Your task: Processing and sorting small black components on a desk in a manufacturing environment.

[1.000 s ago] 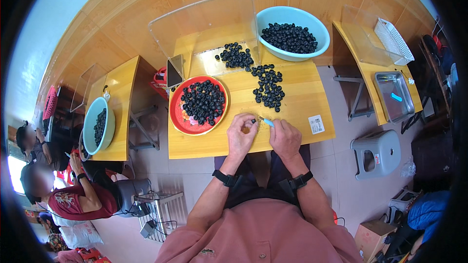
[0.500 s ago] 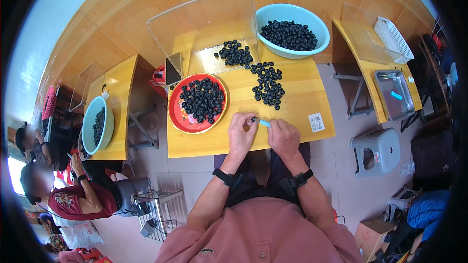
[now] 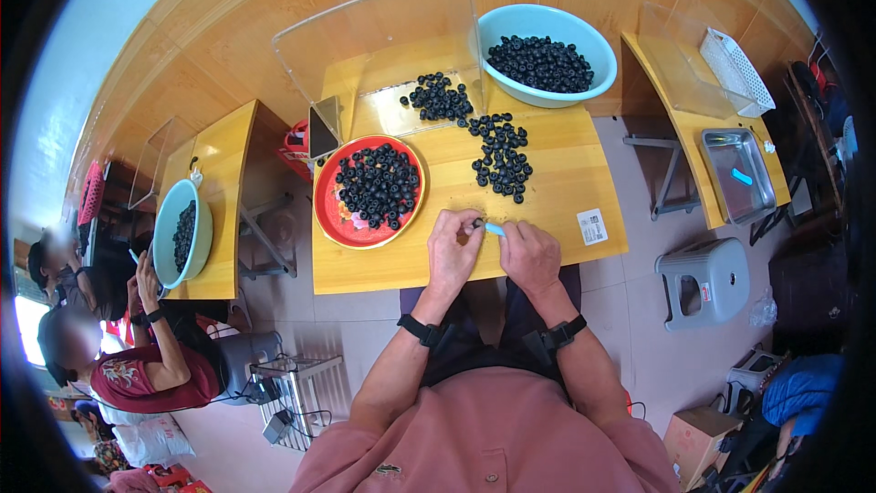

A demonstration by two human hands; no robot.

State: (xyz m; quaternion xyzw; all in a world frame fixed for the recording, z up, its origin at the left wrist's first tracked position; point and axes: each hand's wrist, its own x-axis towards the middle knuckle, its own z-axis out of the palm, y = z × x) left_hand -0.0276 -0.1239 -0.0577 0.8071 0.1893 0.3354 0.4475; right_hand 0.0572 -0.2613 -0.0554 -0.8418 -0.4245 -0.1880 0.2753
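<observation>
a pink short-sleeved shirt [image 3: 438,429] is worn with dark trousers [image 3: 464,353] and black wrist straps [image 3: 423,333].

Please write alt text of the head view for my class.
A left hand pinches a small black piece close to a light-blue tool in the right hand. Beyond them on a yellow table are loose black pieces, with more in a red dish at left and a pale blue bowl at back right.

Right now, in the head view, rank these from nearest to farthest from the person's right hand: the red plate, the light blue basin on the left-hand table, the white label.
From the right hand:
1. White label: just to its right.
2. Red plate: to its left.
3. Light blue basin: far left, on the left-hand table.
</observation>
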